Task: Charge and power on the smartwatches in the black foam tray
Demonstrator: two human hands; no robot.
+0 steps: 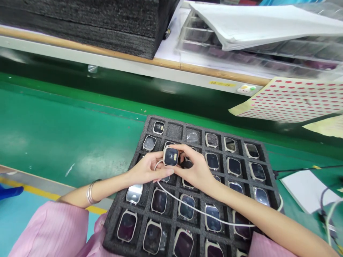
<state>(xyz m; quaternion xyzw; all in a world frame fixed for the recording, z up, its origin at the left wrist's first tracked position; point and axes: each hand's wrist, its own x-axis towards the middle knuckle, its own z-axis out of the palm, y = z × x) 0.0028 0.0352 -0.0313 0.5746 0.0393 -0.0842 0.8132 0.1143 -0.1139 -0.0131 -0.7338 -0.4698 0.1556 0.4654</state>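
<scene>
Between my two hands, above the foam tray, is a square smartwatch without a strap [170,156]; its dark screen is lit with a small yellowish patch. My left hand [150,167] grips its left and lower side, with a white cable [182,201] coming out by the fingers. My right hand [194,166] pinches the watch from the right, thumb below and index finger on the top edge. Below lies a dark grey foam tray [111,217] with rows of similar watch cases. Whether the cable's end touches the back of the held watch is hidden.
A clear plastic bit [192,136] lies in one tray pocket. Beyond stands a shelf edge [187,69] with black foam blocks [80,25] and clear plastic trays [198,39] under white paper [257,25]. A red-dotted sheet [289,100] hangs at right, above white card [308,189] and cables.
</scene>
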